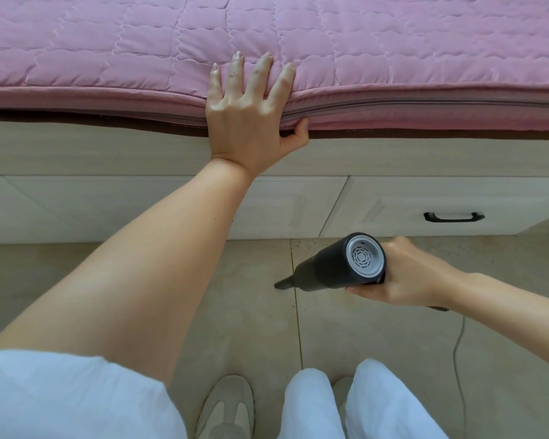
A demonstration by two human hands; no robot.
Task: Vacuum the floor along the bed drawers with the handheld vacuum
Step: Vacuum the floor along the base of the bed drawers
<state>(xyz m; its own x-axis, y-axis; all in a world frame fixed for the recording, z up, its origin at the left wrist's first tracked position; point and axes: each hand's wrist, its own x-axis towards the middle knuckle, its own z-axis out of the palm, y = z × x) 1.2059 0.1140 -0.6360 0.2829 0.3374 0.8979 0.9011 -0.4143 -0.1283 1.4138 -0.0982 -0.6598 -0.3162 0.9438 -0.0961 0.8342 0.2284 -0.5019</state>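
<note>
Our left hand [251,122] rests on the edge of the pink quilted mattress [393,52], fingers straight and spread, thumb hooked under its side. Our right hand [409,274] grips the black handheld vacuum [336,264], whose nozzle tip points at the tiled floor [235,296] near the bed drawers [393,201].

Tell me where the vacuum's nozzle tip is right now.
In the head view, the handheld vacuum sits right of centre in the right hand, its nozzle tip just left of a floor tile seam, before the bed drawers.
</note>
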